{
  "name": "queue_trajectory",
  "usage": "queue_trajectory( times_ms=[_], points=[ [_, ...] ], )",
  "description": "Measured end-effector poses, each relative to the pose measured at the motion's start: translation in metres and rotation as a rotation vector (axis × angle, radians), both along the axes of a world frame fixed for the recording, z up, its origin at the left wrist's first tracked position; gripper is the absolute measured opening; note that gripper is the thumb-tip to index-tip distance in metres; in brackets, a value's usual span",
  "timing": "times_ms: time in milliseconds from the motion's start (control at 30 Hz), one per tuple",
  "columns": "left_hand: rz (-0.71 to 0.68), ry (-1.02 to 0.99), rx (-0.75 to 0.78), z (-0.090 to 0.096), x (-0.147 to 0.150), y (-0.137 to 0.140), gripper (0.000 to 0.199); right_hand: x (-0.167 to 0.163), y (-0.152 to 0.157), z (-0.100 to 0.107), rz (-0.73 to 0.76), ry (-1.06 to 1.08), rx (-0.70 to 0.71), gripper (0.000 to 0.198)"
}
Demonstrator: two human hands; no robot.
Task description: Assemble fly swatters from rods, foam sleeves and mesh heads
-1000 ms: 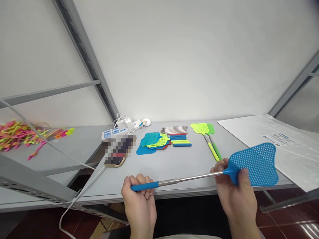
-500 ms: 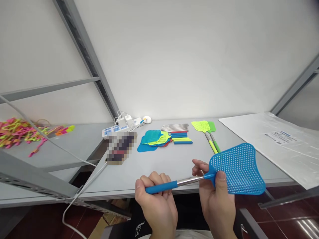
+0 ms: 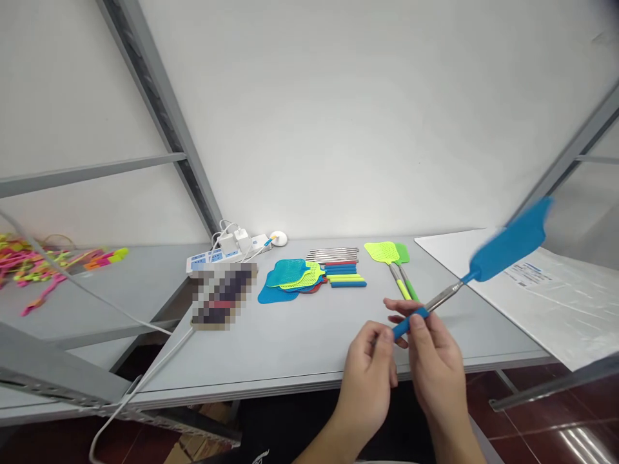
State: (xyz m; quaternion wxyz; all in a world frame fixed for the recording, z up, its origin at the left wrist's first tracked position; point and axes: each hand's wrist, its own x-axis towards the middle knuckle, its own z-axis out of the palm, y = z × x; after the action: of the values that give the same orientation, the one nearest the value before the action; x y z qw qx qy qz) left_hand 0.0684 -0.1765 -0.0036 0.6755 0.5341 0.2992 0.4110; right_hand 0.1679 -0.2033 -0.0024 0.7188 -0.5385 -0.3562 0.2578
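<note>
A blue fly swatter (image 3: 512, 243) with a short metal rod and a blue grip slants up to the right in front of me. My right hand (image 3: 438, 351) pinches the grip near the rod, thumb on top. At the grip's lower end, my left hand (image 3: 370, 370) is closed with the thumb pressed against the fingers; the very end of the grip is hidden there. Just beyond my hands, a yellow swatter (image 3: 384, 252) and a green swatter (image 3: 409, 283) lie side by side on the table, handles towards me.
Loose swatter heads (image 3: 285, 274), coloured grips (image 3: 345, 277) and metal rods (image 3: 333, 255) lie on the grey table (image 3: 290, 341). A power strip (image 3: 213, 259) stands at the back left. A white wrapped sheet (image 3: 546, 309) covers the right side. Metal shelf posts (image 3: 159, 116) frame the place.
My right hand has shifted from the swatter's neck to its grip. My left hand has moved right to the grip's end. The head has swung up and right, turned nearly edge-on.
</note>
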Motion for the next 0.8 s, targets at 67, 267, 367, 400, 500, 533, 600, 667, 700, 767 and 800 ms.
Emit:
queue_trajectory(
  times_ms=[67, 267, 367, 400, 500, 533, 600, 667, 700, 767, 800],
  points=[
    [-0.032, 0.148, 0.311, 0.007, -0.007, 0.008, 0.023, 0.025, 0.000, 0.008, -0.133, -0.175, -0.065, 0.037],
    [0.210, 0.297, 0.534, 0.018, -0.052, 0.045, 0.013, 0.113, 0.019, 0.009, -0.271, -0.718, -0.464, 0.052],
    [0.397, 0.358, 0.513, 0.013, -0.085, 0.065, 0.015, 0.137, 0.042, 0.000, -0.254, -0.846, -0.730, 0.052],
    [0.446, 0.390, 0.504, 0.010, -0.097, 0.071, 0.016, 0.140, 0.050, -0.002, -0.252, -0.862, -0.779, 0.052],
    [0.555, 0.459, 0.452, 0.001, -0.127, 0.085, 0.018, 0.145, 0.070, -0.008, -0.250, -0.884, -0.854, 0.050],
    [0.577, 0.470, 0.433, -0.002, -0.133, 0.088, 0.018, 0.145, 0.074, -0.009, -0.247, -0.891, -0.880, 0.050],
    [0.596, 0.481, 0.407, -0.006, -0.141, 0.092, 0.019, 0.145, 0.080, -0.012, -0.236, -0.903, -0.927, 0.049],
    [0.573, 0.507, 0.421, -0.009, -0.142, 0.093, 0.018, 0.145, 0.082, -0.014, -0.226, -0.913, -0.965, 0.048],
    [0.550, 0.532, 0.446, -0.010, -0.141, 0.093, 0.018, 0.144, 0.082, -0.015, -0.223, -0.917, -0.979, 0.048],
    [0.496, 0.605, 0.511, -0.011, -0.139, 0.093, 0.017, 0.143, 0.082, -0.016, -0.219, -0.927, -1.000, 0.049],
    [0.475, 0.644, 0.540, -0.011, -0.137, 0.092, 0.017, 0.143, 0.081, -0.016, -0.216, -0.931, -1.007, 0.048]
  ],
)
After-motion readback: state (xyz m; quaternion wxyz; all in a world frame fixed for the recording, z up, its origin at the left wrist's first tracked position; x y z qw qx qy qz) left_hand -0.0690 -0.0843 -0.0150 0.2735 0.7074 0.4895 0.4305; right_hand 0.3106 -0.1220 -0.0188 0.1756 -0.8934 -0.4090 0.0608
